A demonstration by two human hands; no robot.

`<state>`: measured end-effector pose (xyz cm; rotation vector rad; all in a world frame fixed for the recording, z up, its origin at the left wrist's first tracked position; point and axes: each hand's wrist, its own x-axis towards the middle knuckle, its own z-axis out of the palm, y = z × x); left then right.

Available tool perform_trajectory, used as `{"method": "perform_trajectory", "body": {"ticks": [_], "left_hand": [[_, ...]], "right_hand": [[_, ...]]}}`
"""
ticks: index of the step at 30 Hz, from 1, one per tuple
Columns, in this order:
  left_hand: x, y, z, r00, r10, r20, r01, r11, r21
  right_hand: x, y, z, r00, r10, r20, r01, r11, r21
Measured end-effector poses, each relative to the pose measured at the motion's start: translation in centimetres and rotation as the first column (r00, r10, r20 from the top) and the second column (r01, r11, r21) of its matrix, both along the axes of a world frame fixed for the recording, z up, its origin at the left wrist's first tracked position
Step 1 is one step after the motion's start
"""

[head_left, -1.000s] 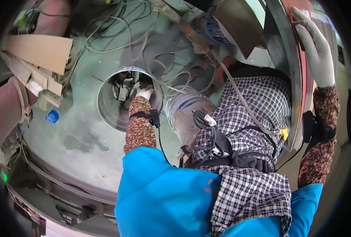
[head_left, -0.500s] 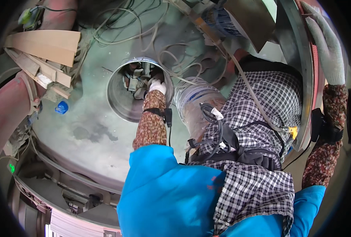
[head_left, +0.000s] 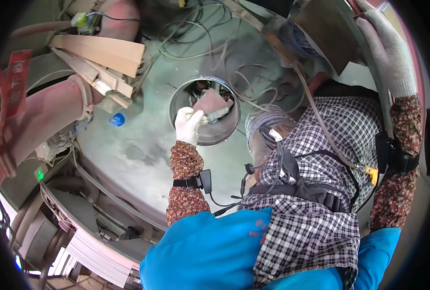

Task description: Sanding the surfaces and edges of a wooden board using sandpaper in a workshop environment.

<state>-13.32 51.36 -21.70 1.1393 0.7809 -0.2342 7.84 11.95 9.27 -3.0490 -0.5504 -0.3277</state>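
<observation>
My left hand [head_left: 188, 124], in a white glove, is closed at the near-left rim of a round metal bucket [head_left: 221, 133]. It pinches the edge of a flat reddish-brown piece [head_left: 212, 102], which looks like a worn sheet of sandpaper, over the bucket's mouth. A greyish strip [head_left: 219, 115] shows along the underside of that piece; whether it is part of it I cannot tell. Small scraps lie deeper in the bucket, partly hidden. Far to the right, my gloved right hand [head_left: 393, 55] rests with fingers stretched out along the edge of an upright panel.
Wooden boards [head_left: 101, 52] lie on a pink pipe [head_left: 55, 108] at the left. Hoses [head_left: 186, 54] coil across the floor behind the bucket. A blue cap [head_left: 117, 120] lies left of it. A plastic-wrapped cylinder [head_left: 261, 145] stands to its right, near my checked apron [head_left: 331, 130].
My left hand has come up out of the bucket to its near-left rim, bringing the reddish-brown sheet with it. My right hand stays at the panel. The view has shifted left.
</observation>
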Motion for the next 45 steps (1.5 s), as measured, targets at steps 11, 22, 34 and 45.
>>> {"method": "perform_trajectory", "body": {"ticks": [11,22,34,45], "left_hand": [[4.2,-0.8,10.4,0.922,-0.016,0.388,0.163,0.923,-0.350],[7.9,-7.3,21.0,0.725,-0.136,0.675,0.396,0.885,-0.246],[10.4,-13.2,26.7,0.194,-0.878,0.438,0.786,0.406,0.466],[12.4,-14.9,29.8,0.652,-0.622,0.435,0.534,0.783,0.320]], "right_hand": [[-2.0,-3.2,-5.4,0.966,0.144,-0.213,0.027,0.766,0.642],[-10.8,2.6,-9.3,0.144,0.844,-0.517,0.886,0.124,0.448],[-9.3,3.2,-9.8,0.539,0.679,-0.498,0.838,-0.494,0.233],[-9.0,-1.4,-10.8,0.550,0.688,-0.475,0.822,-0.547,0.159]]}}
